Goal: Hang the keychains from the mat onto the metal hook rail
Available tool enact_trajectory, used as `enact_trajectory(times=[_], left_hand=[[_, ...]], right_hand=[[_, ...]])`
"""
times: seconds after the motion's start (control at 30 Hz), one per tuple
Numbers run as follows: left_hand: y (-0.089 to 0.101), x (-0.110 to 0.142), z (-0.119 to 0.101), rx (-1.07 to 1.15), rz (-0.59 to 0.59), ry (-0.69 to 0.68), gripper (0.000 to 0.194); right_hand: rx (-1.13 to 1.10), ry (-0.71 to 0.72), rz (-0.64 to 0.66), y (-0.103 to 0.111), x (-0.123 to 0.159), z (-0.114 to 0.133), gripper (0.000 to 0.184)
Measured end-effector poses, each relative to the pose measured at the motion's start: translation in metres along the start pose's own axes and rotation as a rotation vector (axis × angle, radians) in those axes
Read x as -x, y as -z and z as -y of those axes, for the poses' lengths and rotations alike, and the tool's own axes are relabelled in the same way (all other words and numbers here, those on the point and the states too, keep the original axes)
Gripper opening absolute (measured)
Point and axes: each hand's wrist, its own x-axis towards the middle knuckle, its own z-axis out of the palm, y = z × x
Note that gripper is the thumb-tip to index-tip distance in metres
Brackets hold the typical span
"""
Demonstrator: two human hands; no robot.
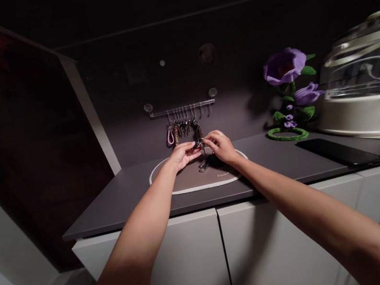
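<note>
Over the brown oval mat (196,180) with a pale rim, both hands meet at a key ring (201,141). My left hand (182,156) is closed on a dark strap-like piece joined to the ring, its fingers pointing right. With thumb and fingertips my right hand (221,147) pinches the ring from the other side. A small key seems to hang below it, too small to make out well. On the mat under the hands lies a metal clip (203,165), next to something dark partly hidden by my right hand.
Behind the hands, a clear hook rail (182,108) on the wall carries several keys and a pink carabiner (170,137). To the right stand purple craft flowers (286,67), a black phone-like slab (337,152) and a cream appliance (359,109). White cabinet doors (195,258) are below the counter.
</note>
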Motion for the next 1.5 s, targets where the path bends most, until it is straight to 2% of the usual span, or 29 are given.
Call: enact_trajectory(times=[0.17,0.3,0.47,0.63,0.73,0.9,1.07,1.27,1.5], left_hand=[[0.0,-0.001,0.003,-0.071,0.009,0.061,0.004],[-0.001,-0.003,0.008,-0.12,0.048,0.061,0.003],[-0.003,-0.005,0.014,-0.207,0.089,0.022,0.014],[-0.004,-0.01,0.019,-0.289,0.064,-0.054,0.021],[-0.004,-0.015,0.022,-0.391,-0.014,-0.126,0.022],[0.0,-0.023,0.029,-0.745,-0.153,-0.396,0.021],[0.001,-0.021,0.031,-1.114,-0.189,-0.607,0.025],[0.001,-0.022,0.033,-1.223,-0.237,-0.648,0.025],[0.003,-0.027,0.037,-1.275,-0.256,-0.666,0.026]], right_hand=[[-0.07,-0.045,-0.004,-0.001,-0.002,-0.002,0.026],[-0.172,-0.138,-0.021,-0.005,-0.004,-0.005,0.029],[-0.396,-0.251,-0.006,-0.01,-0.009,-0.006,0.028],[-0.607,-0.325,-0.001,-0.011,-0.018,-0.003,0.027],[-0.67,-0.381,-0.003,-0.011,-0.027,-0.002,0.029],[-0.695,-0.489,-0.049,-0.009,-0.049,-0.001,0.03],[-0.664,-0.552,-0.112,-0.004,-0.074,-0.003,0.02],[-0.657,-0.592,-0.114,-0.005,-0.103,-0.011,0.016],[-0.611,-0.67,-0.123,-0.016,-0.124,-0.018,0.017]])
